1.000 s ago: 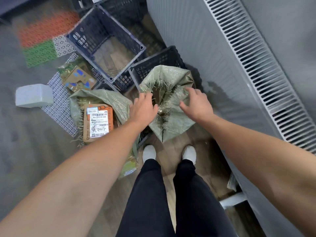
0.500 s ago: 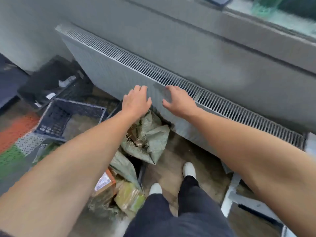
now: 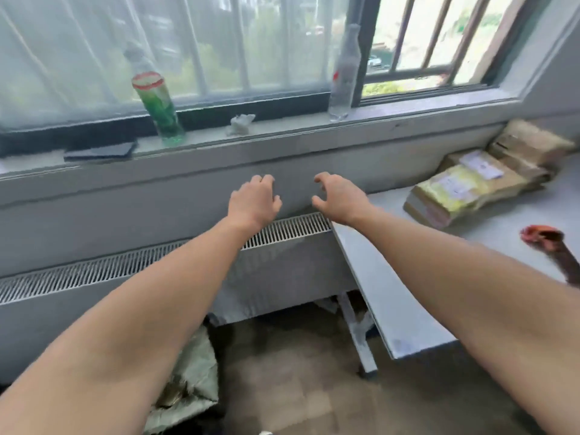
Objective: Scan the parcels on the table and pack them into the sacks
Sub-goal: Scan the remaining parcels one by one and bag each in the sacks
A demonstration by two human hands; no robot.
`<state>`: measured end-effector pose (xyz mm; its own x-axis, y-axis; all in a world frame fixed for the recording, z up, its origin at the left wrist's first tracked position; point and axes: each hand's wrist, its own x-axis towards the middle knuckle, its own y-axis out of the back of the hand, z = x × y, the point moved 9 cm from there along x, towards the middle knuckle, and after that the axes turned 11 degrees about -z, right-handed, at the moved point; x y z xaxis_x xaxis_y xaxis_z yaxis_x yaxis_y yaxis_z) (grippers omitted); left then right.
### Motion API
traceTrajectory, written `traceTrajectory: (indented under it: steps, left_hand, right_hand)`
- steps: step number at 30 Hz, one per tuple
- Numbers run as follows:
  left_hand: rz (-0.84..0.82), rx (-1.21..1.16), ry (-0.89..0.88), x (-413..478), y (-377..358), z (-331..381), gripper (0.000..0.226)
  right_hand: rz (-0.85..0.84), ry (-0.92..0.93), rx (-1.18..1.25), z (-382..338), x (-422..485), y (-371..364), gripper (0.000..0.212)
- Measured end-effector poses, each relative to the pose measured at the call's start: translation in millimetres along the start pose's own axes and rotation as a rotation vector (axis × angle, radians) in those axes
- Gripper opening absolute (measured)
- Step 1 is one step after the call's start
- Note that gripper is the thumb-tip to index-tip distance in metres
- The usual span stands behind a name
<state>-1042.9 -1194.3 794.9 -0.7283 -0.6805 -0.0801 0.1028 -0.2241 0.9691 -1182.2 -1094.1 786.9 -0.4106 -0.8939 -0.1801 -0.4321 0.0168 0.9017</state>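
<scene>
A person's bare arms reach forward beside a grey table [image 3: 401,309] under a barred window. The left hand [image 3: 252,200] and the right hand [image 3: 340,199] hang side by side in the air, a small gap between them, in front of the wall below the windowsill [image 3: 282,135]. Both hold nothing, their fingers loosely curled and their palms turned down. The parcels [image 3: 470,183] lie in a pile at the far end of the table against the wall, well apart from either hand: one in yellowish wrap with a white label at the front, brown cartons behind it. A red-tipped dark object [image 3: 546,243], too blurred to identify, rests near the table's right edge. On the floor at lower left, partly hidden under the left forearm, sits a greenish woven sack [image 3: 194,378] with a frayed rim. A radiator grille [image 3: 125,268] runs along the wall from the left as far as the table's corner. On the sill stand a green bottle [image 3: 158,105] and a clear bottle [image 3: 343,73], with a crumpled white tissue [image 3: 240,124] between them and a flat dark item [image 3: 100,151] lying to the left.
</scene>
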Motion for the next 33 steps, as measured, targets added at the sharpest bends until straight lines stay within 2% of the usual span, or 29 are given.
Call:
traceTrajectory:
  steps: [5,8,11,15,23,33]
  left_hand:
    - [-0.103,0.005,-0.167,2.7,-35.3,158.6,0.042]
    - [-0.156,-0.027,-0.232,-10.3,-63.2,239.5,0.044]
    - [-0.183,-0.063,-0.285,-25.5,-85.9,308.0,0.047]
    - [-0.173,-0.096,-0.320,-41.2,-107.3,370.3,0.044]
    - [-0.267,-0.076,-0.284,-29.2,-160.3,393.2,0.048]
    - [-0.281,-0.087,-0.189,68.6,-190.9,366.3,0.047]
  right_hand:
    - [0.055,-0.202,0.034,137.3,-95.2,45.5,0.054]
    - [0.083,-0.291,0.045,208.9,-153.5,62.7,0.047]
    - [0.088,-0.364,0.049,271.2,-208.1,75.3,0.045]
    - [0.104,-0.414,0.075,332.4,-257.0,86.5,0.056]
    - [0.083,-0.453,0.145,388.6,-270.0,67.5,0.058]
    - [0.058,-0.489,0.132,430.3,-191.4,71.2,0.055]
